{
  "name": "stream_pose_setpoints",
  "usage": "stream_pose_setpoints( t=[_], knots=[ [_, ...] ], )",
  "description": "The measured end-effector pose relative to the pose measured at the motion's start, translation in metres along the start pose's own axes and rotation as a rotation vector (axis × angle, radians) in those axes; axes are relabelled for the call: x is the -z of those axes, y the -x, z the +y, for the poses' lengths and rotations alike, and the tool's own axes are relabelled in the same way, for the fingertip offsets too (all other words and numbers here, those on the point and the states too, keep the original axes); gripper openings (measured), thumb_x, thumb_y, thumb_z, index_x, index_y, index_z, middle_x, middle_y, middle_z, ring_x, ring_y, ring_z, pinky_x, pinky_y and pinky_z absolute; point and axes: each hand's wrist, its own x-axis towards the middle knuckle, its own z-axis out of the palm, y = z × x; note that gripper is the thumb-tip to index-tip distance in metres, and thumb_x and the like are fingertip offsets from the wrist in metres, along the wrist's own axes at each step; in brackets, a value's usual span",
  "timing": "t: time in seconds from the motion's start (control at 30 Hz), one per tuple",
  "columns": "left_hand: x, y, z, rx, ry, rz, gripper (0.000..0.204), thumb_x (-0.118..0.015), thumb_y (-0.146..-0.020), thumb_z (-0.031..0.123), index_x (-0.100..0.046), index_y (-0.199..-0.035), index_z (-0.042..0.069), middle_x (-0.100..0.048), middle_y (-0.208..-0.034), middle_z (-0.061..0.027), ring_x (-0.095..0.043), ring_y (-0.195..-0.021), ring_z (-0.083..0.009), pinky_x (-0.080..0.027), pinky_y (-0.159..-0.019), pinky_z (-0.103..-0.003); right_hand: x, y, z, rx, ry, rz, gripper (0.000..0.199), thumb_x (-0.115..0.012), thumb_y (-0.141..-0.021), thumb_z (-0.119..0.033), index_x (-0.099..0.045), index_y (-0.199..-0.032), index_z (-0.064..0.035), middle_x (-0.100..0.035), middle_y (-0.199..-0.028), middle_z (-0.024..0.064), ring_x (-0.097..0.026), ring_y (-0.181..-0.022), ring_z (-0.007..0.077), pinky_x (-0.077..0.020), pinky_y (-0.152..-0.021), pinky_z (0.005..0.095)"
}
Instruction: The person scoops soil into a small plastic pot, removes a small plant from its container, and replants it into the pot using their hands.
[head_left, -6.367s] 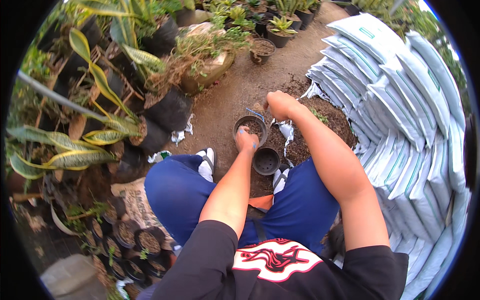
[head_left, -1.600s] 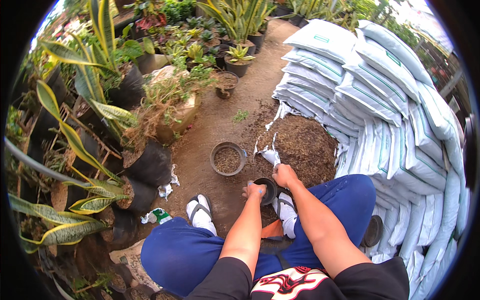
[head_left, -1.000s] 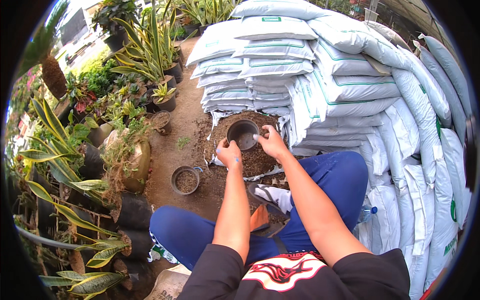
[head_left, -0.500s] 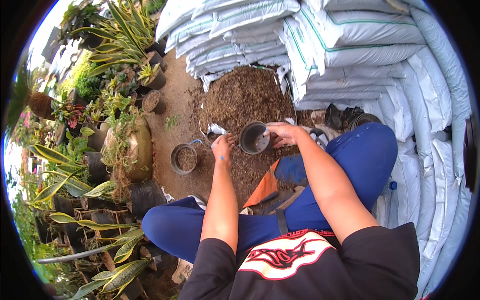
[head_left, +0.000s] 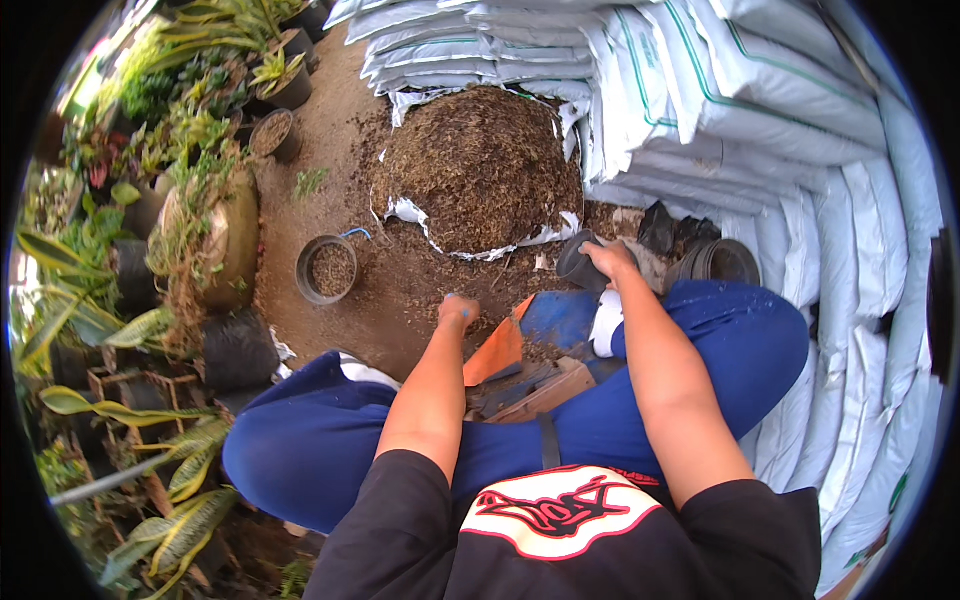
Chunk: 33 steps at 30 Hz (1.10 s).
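Observation:
My right hand point(head_left: 610, 262) grips a small black plastic pot point(head_left: 578, 264), tilted on its side, just right of the soil heap point(head_left: 480, 165). My left hand point(head_left: 456, 312) hangs loosely closed over the bare ground in front of the heap; I cannot see anything in it. A round pot filled with soil point(head_left: 327, 270) stands on the ground to the left of that hand. Between my knees lies an orange and blue thing point(head_left: 505, 350) with loose soil on it.
White sacks point(head_left: 760, 110) are stacked along the back and right. A stack of black pots point(head_left: 715, 262) lies by my right knee. Potted plants point(head_left: 200, 200) and leafy plants point(head_left: 120, 330) crowd the left side.
My view swung right toward the sacks. My right hand carried the black pot from in front of me to the right of the heap, and my left hand let go of it and dropped lower.

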Motion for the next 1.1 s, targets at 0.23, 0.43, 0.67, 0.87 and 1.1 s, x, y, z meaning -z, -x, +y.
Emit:
stream_pose_setpoints(
  t=[0.23, 0.43, 0.67, 0.87, 1.1],
  knots=[
    [0.003, 0.012, 0.014, -0.134, 0.332, 0.076, 0.027, -0.066, -0.086, 0.022, -0.077, -0.106, 0.008, -0.074, -0.115, -0.0196, -0.07, -0.11, -0.0341, -0.053, -0.097, -0.04, -0.044, -0.019, 0.019, -0.053, -0.051, 0.093, 0.113, -0.08, -0.079, -0.051, -0.019, -0.161, -0.0038, -0.035, -0.161, 0.0215, -0.044, -0.142, 0.0407, -0.0454, -0.107, 0.0578],
    [0.004, 0.004, 0.006, -0.144, 0.432, 0.18, 0.024, -0.067, -0.085, 0.022, -0.077, -0.101, 0.007, -0.076, -0.105, -0.0197, -0.073, -0.102, -0.0325, -0.055, -0.092, -0.041, -0.085, -0.014, -0.002, -0.072, -0.159, 0.032, 0.108, -0.08, -0.08, -0.048, -0.022, -0.16, -0.0035, -0.036, -0.16, 0.0233, -0.044, -0.142, 0.0429, -0.0408, -0.109, 0.0633],
    [-0.001, -0.012, 0.016, -0.111, 0.571, 0.181, 0.021, -0.068, -0.086, 0.021, -0.078, -0.097, 0.007, -0.077, -0.099, -0.019, -0.074, -0.096, -0.0304, -0.056, -0.088, -0.04, -0.1, 0.011, -0.026, -0.302, -0.549, -0.084, 0.065, -0.075, -0.081, -0.052, -0.06, -0.131, -0.014, -0.066, -0.128, 0.0101, -0.061, -0.12, 0.0295, -0.0487, -0.1, 0.0563],
    [-0.026, -0.029, 0.022, -0.109, 0.699, 0.035, 0.019, -0.067, -0.089, 0.016, -0.075, -0.102, 0.004, -0.075, -0.101, -0.0113, -0.069, -0.094, -0.022, -0.052, -0.087, -0.037, -0.059, 0.021, 0.001, -0.242, -0.695, -0.429, 0.043, -0.069, -0.09, -0.048, -0.064, -0.124, -0.0228, -0.069, -0.119, 0.0021, -0.063, -0.114, 0.0202, -0.05, -0.102, 0.0483],
    [-0.056, -0.017, 0.057, -0.126, 0.855, -0.091, 0.009, -0.058, -0.09, 0.01, -0.06, -0.082, 0.008, -0.055, -0.063, -0.0014, -0.043, -0.047, -0.0113, -0.028, -0.042, -0.028, -0.012, 0.042, 0.026, -0.161, -0.65, -0.436, 0.053, -0.075, -0.087, -0.045, -0.062, -0.131, -0.02, -0.068, -0.128, 0.0002, -0.064, -0.115, 0.0217, -0.0527, -0.101, 0.0448]
  ],
)
